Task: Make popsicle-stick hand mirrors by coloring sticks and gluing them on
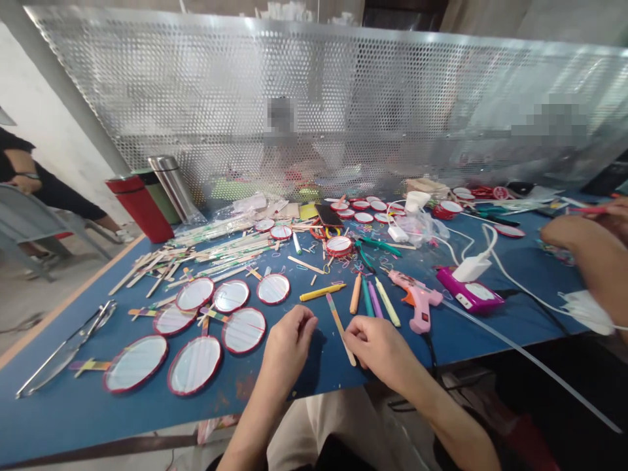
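"How far along is it?"

"Partly coloured, I'd judge. The thin flat wooden stick (339, 326) lies on the blue desk (314, 379) between the hands, pink at its far end, with bare wood at the near end."

"And the hands?"

"The right hand (377, 337) is bent in, fingertips at the stick's right edge; I can't tell whether they pinch it. The left hand (289, 337) is curled just left of it; whether it grips anything is hidden."

"What looks done?"

"On the left, seven large pale discs with red rims (136, 364), several with coloured sticks at their edges."

"And what's left?"

"Bare wood on this stick, and a heap of loose wooden sticks (161, 269) farther left. A yellow felt-tip pen (322, 292) and a pink glue gun (418, 302) lie near the hands."
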A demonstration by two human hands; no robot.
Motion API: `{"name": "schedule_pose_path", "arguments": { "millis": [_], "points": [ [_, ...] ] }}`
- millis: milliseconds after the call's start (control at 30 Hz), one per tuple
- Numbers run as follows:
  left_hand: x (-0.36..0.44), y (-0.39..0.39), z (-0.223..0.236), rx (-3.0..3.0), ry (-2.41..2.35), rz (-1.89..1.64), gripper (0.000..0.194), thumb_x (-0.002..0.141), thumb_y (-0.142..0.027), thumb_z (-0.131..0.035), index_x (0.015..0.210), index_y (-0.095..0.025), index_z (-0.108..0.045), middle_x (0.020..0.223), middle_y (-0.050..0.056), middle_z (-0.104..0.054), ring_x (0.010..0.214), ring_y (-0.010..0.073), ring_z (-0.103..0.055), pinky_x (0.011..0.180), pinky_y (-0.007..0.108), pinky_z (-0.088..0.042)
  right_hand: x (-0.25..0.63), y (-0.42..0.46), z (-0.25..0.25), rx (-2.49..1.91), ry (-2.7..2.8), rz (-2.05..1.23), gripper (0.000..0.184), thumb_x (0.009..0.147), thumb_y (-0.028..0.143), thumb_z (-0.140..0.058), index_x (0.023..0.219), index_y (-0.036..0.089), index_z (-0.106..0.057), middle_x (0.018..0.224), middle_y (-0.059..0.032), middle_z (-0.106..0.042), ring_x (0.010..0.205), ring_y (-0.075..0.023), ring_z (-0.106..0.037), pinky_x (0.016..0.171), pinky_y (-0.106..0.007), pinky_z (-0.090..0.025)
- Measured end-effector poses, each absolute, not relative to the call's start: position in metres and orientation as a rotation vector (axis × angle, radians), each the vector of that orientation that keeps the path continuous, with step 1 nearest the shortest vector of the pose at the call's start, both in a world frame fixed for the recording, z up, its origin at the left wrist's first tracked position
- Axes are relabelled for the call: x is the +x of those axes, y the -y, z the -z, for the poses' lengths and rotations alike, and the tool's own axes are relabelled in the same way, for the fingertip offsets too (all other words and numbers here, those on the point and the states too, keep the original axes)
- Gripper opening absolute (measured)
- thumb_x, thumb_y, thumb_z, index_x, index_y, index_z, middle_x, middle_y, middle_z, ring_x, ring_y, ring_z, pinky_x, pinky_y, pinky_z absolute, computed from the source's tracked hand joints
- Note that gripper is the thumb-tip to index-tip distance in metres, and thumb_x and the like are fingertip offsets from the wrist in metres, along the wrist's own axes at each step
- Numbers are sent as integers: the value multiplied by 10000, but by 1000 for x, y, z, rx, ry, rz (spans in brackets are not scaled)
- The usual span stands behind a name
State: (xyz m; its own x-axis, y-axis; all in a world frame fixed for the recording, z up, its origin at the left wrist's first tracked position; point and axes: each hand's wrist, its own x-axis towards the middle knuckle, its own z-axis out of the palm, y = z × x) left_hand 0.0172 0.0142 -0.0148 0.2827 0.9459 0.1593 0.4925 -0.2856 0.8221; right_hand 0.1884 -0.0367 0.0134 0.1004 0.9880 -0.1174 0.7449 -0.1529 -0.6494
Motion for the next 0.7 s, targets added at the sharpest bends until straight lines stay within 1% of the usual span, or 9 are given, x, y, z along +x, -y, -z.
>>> {"name": "schedule_pose_path", "arguments": {
  "millis": [67, 133, 233, 333, 400, 433, 533, 600, 700],
  "points": [
    [17, -14, 13, 1879, -1271, -850, 192, 900, -303, -450, 738, -234, -525, 493, -73, -493, 442, 142, -545, 509, 234, -417, 187, 35, -16, -2009, 1743, -685, 271, 821, 170, -505, 554, 206, -525, 502, 20, -617, 506, -131, -570, 500, -220, -320],
    [15, -12, 11, 1876, -1240, -822, 170, 885, -279, -454, 747, -230, -541, 512, -66, -514, 447, 142, -548, 507, 234, -418, 185, 33, -17, -2043, 1771, -615, 286, 819, 164, -523, 536, 204, -515, 522, 7, -627, 523, -140, -568, 511, -236, -287],
    [11, -7, 11, 1902, -1208, -811, 137, 855, -229, -482, 757, -223, -578, 639, -21, -609, 579, 160, -608, 582, 244, -458, 182, 32, -16, -2101, 1815, -473, 299, 837, 183, -561, 543, 200, -509, 560, -15, -631, 543, -155, -562, 519, -262, -218],
    [6, 4, 17, 2015, -1182, -883, 153, 898, -198, -473, 820, -216, -604, 783, 22, -673, 740, 172, -646, 680, 250, -488, 186, 35, -12, -2134, 1843, -379, 300, 865, 246, -601, 578, 202, -525, 564, -17, -617, 541, -165, -560, 521, -279, -179],
    [3, 11, 21, 2132, -1120, -973, 189, 953, -205, -440, 875, -215, -612, 843, 37, -686, 791, 166, -652, 708, 247, -500, 192, 42, -5, -2082, 1854, -265, 305, 898, 290, -586, 609, 203, -545, 566, -10, -609, 540, -163, -557, 523, -279, -213],
    [2, 15, 23, 2205, -1054, -996, 194, 968, -200, -438, 899, -216, -618, 847, 37, -688, 801, 162, -651, 714, 245, -504, 195, 46, -1, -2001, 1864, -175, 305, 920, 299, -563, 631, 202, -561, 580, -8, -613, 551, -162, -562, 533, -278, -254],
    [1, 23, 25, 2431, -770, -1093, 153, 977, -226, -483, 960, -200, -632, 881, 47, -699, 810, 170, -648, 736, 277, -523, 203, 63, 16, -1596, 1931, 104, 259, 970, 249, -488, 773, 188, -644, 749, -32, -684, 726, -175, -620, 680, -285, -398],
    [3, 25, 24, 2567, -680, -1045, 167, 949, -332, -557, 1007, -198, -638, 964, 59, -721, 881, 213, -661, 787, 347, -538, 202, 72, 26, -1432, 1979, 255, 229, 986, 221, -460, 933, 172, -677, 917, -54, -725, 881, -193, -634, 796, -311, -417],
    [6, 26, 22, 2682, -678, -935, 342, 853, -446, -665, 1094, -206, -625, 1085, 71, -736, 1025, 299, -660, 845, 455, -544, 196, 81, 33, -1365, 2062, 394, 251, 1001, 212, -438, 1094, 160, -665, 1096, -56, -730, 1041, -221, -616, 869, -357, -391]
  ]
}}
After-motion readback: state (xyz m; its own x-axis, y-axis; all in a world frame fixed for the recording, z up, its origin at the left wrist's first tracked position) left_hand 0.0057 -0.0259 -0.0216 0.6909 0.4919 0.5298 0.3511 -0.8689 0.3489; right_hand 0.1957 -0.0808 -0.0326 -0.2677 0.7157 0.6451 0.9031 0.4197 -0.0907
